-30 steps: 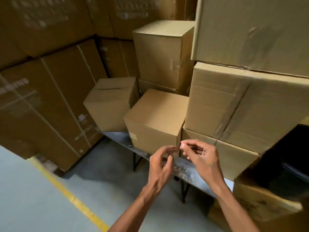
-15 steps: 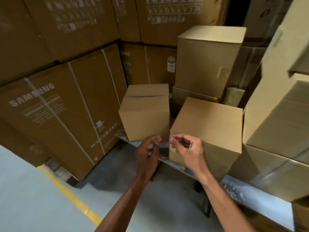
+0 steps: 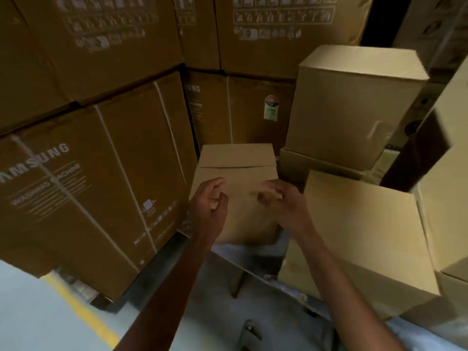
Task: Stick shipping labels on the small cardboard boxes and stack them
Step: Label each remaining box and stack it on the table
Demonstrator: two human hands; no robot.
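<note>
both hands, left hand (image 3: 211,198) and right hand (image 3: 276,198), curl loosely, gripping nothing visible, before the small box (image 3: 236,163) at the tabletop (image 3: 255,259) edge, likely readying a label.

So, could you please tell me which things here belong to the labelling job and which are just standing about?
Job:
- small box in front of both hands
- left hand
- right hand
- neighbouring plain box

Bystanders:
- washing machine cartons
- yellow floor line

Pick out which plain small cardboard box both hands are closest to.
The small tan cardboard box with a flap seam across its top, at the table's left end; both hands overlap its front.
</note>
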